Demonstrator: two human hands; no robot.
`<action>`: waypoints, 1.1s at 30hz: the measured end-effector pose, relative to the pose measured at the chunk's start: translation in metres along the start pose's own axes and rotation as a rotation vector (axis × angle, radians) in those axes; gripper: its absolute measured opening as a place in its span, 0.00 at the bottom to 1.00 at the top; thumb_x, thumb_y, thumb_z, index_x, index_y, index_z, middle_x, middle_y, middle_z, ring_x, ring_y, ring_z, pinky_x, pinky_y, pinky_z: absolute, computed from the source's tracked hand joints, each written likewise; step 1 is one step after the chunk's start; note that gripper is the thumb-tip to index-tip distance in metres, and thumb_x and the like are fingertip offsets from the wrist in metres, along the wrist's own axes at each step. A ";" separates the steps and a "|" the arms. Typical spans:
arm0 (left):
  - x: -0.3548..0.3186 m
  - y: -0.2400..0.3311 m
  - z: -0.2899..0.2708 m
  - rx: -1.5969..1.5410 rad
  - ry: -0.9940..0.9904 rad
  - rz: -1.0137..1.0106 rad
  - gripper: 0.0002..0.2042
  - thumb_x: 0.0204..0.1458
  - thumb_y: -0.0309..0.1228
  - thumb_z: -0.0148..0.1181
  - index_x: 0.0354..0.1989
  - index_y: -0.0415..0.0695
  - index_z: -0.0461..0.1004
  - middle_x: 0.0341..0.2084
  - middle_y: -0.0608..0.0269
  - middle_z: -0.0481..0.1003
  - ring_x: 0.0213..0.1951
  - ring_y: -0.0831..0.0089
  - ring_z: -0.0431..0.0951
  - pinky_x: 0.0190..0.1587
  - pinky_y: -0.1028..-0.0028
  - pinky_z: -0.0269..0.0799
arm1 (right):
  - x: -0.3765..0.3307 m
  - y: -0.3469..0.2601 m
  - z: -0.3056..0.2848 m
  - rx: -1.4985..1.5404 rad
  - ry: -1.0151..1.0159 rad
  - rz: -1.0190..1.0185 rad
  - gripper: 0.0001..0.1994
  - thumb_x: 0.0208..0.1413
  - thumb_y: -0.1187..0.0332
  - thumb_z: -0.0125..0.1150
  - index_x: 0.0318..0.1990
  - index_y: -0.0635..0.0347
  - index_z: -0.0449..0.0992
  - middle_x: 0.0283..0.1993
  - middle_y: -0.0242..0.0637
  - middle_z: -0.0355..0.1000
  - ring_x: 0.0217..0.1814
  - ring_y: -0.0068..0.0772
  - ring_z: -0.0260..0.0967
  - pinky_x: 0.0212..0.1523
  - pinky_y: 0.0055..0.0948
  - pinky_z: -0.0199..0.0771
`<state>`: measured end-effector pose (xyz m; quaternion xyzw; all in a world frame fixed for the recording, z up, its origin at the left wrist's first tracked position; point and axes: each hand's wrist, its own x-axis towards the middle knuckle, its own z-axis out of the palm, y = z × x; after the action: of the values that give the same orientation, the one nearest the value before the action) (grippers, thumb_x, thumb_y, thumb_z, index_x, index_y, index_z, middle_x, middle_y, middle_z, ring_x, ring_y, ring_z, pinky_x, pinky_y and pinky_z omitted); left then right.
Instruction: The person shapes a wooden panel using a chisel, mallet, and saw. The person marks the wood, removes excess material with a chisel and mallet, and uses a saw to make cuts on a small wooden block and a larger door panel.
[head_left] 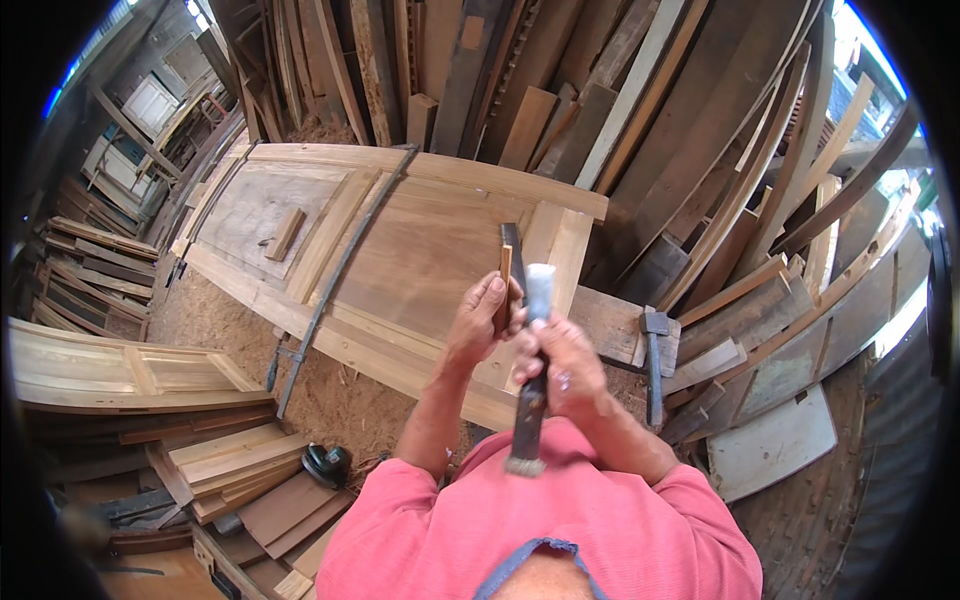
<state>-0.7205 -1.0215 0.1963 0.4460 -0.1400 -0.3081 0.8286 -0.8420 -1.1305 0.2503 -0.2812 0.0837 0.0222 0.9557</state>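
Note:
My left hand is closed round a small narrow strip of wood, held upright above the door. Beside it, my right hand grips a wide chisel. Its pale, blurred blade points up and away from me, and the dark handle with a frayed end points back toward my chest. The two hands are close together; whether they touch is hard to make out. Beneath them lies a panelled wooden door. A dark bar-like piece shows just behind the strip; its kind is unclear.
A long bar clamp crosses the door, with a wood block lying to its left. At right, a hammer rests by the door's end. Boards lean behind. Another panelled door and stacked planks lie at left.

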 end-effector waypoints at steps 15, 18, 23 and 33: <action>-0.050 0.018 0.028 0.578 0.111 0.090 0.16 0.69 0.38 0.42 0.41 0.39 0.73 0.23 0.72 0.68 0.25 0.82 0.65 0.26 0.77 0.62 | -0.020 0.014 0.012 -0.089 0.105 0.198 0.07 0.68 0.66 0.47 0.45 0.58 0.67 0.22 0.23 0.57 0.19 0.18 0.56 0.22 0.26 0.66; -0.089 -0.018 0.035 0.903 -0.156 0.042 0.17 0.67 0.38 0.42 0.35 0.41 0.74 0.21 0.65 0.66 0.28 0.72 0.69 0.33 0.68 0.66 | -0.052 -0.035 0.004 -0.107 0.167 -0.203 0.09 0.69 0.62 0.46 0.43 0.58 0.66 0.19 0.24 0.55 0.16 0.17 0.54 0.17 0.25 0.63; -0.095 -0.055 -0.034 0.355 0.077 -0.316 0.16 0.67 0.43 0.45 0.35 0.44 0.74 0.20 0.73 0.66 0.22 0.82 0.63 0.26 0.79 0.62 | -0.051 -0.055 -0.003 -0.084 0.166 -0.356 0.06 0.69 0.66 0.46 0.45 0.58 0.65 0.22 0.23 0.56 0.19 0.16 0.56 0.22 0.22 0.65; -0.008 0.014 0.000 0.310 -0.012 0.145 0.14 0.69 0.36 0.45 0.50 0.39 0.71 0.32 0.71 0.74 0.32 0.87 0.71 0.34 0.82 0.70 | -0.006 0.014 0.023 -0.045 -0.026 0.166 0.07 0.68 0.63 0.47 0.44 0.55 0.67 0.23 0.22 0.55 0.21 0.17 0.56 0.25 0.25 0.66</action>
<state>-0.7217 -1.0107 0.2085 0.5553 -0.2226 -0.2248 0.7691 -0.8455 -1.1067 0.2628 -0.2946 0.0939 0.1069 0.9450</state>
